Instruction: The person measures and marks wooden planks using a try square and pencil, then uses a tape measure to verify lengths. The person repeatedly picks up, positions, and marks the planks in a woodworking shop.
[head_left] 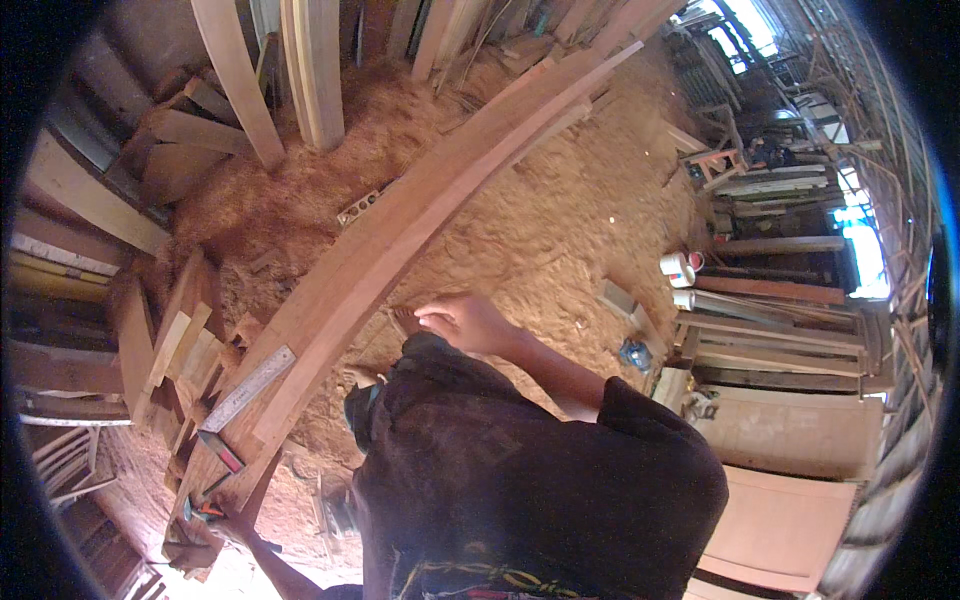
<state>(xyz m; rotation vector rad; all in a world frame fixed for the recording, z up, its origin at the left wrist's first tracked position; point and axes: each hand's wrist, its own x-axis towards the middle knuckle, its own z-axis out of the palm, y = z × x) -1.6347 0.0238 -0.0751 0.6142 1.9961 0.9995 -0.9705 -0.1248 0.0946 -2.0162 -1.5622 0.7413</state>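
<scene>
A long, slightly curved wooden plank (400, 215) runs from the lower left to the far top right. At its near end, my left hand (236, 526) is closed beside a small orange and dark tool (205, 510); what its fingers grip is too small to make out. Further up the plank lie a try square (222, 452) with a dark and red stock and a flat metal ruler (248, 388). My right hand (472, 323) is held over my leg, apart from the plank, its fingers curled together. Anything inside them is hidden.
Sawdust (560, 220) covers the floor around the plank. Upright boards (310, 75) lean at the top left, and offcuts (185, 350) lie left of the plank. On the right are white buckets (677, 268), stacked timber (780, 345) and pale panels (780, 520).
</scene>
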